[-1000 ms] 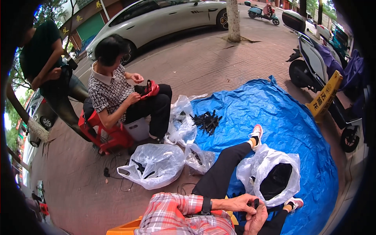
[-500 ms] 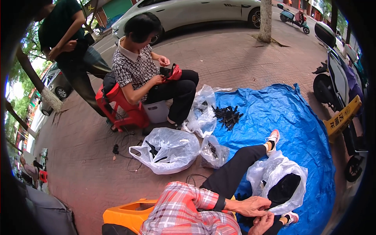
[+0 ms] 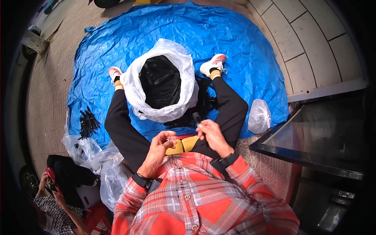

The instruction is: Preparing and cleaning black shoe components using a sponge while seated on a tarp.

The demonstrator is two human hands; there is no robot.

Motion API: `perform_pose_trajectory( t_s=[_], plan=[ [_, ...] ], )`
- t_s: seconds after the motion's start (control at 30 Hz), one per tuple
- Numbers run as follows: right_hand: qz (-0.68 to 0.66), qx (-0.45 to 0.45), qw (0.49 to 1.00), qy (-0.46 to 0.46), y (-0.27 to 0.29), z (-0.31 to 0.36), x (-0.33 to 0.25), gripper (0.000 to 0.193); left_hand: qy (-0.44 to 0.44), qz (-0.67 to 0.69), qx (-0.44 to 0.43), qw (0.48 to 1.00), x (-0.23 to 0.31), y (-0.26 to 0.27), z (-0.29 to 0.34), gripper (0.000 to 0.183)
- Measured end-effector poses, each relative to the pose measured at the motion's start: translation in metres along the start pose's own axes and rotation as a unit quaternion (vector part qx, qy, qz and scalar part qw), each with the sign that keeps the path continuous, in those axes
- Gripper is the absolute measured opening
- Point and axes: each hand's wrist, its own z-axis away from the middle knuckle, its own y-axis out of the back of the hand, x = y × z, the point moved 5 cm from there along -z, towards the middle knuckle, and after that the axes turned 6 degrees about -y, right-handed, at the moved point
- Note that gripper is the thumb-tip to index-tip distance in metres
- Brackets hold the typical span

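Note:
My left hand is closed in a pinch over my lap. A small pale glint shows at its fingertips, too small to name. To its right, my right hand grips a short black tube-like piece that points away from me. Beyond both hands, between my legs, stands a white plastic bag with its rim rolled outward. Long black pieces fill it. More black pieces lie loose beside the bag on its right, near my right leg.
A blue tarp covers the ground under my feet. At left are a small black pile, clear plastic bags and a seated person. A tied clear bag and a dark glass-topped case stand on the right.
My view has swung from the seated person at left down to my lap and the white bag. My hands, together before, are now apart, and a black piece shows in the right one.

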Motion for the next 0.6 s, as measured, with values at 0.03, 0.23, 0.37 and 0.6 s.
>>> perform_pose_trajectory(
  t_s=[0.03, 0.23, 0.37, 0.6],
  plan=[
    [0.01, 0.042, 0.999, -0.007, 0.022, -0.015, 0.003, 0.018, 0.01, 0.024, 0.003, 1.0, -0.007, 0.006, -0.001, 0.026],
    [0.214, 0.233, 0.949, 0.01, 0.085, -0.112, -0.013, 0.023, 0.083, 0.186, 0.067, 0.977, -0.015, 0.021, 0.014, 0.017],
    [0.371, 0.259, 0.809, 0.374, 0.011, -0.105, -0.078, 0.018, 0.043, 0.211, 0.085, 0.973, -0.014, 0.034, 0.031, 0.013],
    [0.434, -0.001, 0.81, 0.394, -0.118, -0.154, -0.086, 0.027, 0.0, 0.077, 0.063, 0.995, 0.009, 0.042, 0.023, 0.021]
  ],
)
